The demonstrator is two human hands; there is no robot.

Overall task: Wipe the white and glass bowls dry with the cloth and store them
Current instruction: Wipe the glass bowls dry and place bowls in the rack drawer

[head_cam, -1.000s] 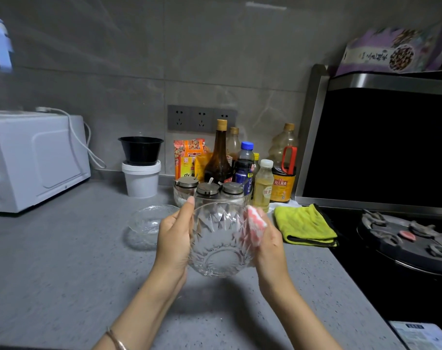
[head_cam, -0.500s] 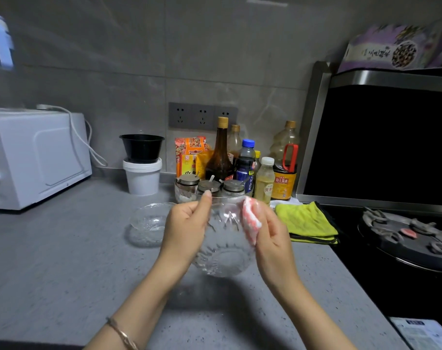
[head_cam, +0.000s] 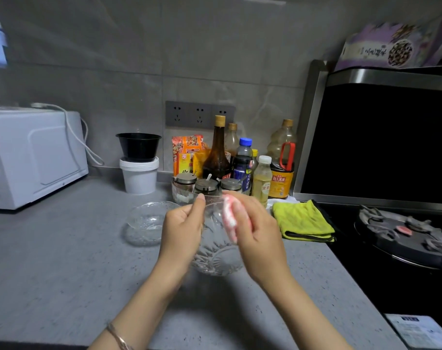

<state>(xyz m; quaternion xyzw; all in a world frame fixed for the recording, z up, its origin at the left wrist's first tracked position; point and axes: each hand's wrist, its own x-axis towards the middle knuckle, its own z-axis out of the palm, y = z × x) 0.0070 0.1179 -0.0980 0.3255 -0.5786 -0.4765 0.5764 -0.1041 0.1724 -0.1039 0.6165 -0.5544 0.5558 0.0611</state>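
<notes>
A cut-glass bowl (head_cam: 216, 256) is held above the grey counter (head_cam: 63, 261), tilted with its mouth away from me. My left hand (head_cam: 180, 231) grips its left rim, thumb up over the edge. My right hand (head_cam: 256, 233) holds a small pink and white cloth (head_cam: 229, 215) against the bowl's right rim. A second, shallower glass bowl (head_cam: 146, 222) sits on the counter just left of my hands. No white bowl shows apart from a white tub at the back.
A white microwave (head_cam: 33, 157) stands at the left. A black bowl on a white tub (head_cam: 139, 173), sauce bottles (head_cam: 217, 152) and spice jars (head_cam: 206, 185) line the wall. A yellow cloth (head_cam: 303, 221) lies right, beside the black gas hob (head_cam: 404, 236).
The glass bowl has tilted further away and dropped slightly. My right hand with the pink cloth has moved inward along the rim, and my left thumb has shifted over the edge.
</notes>
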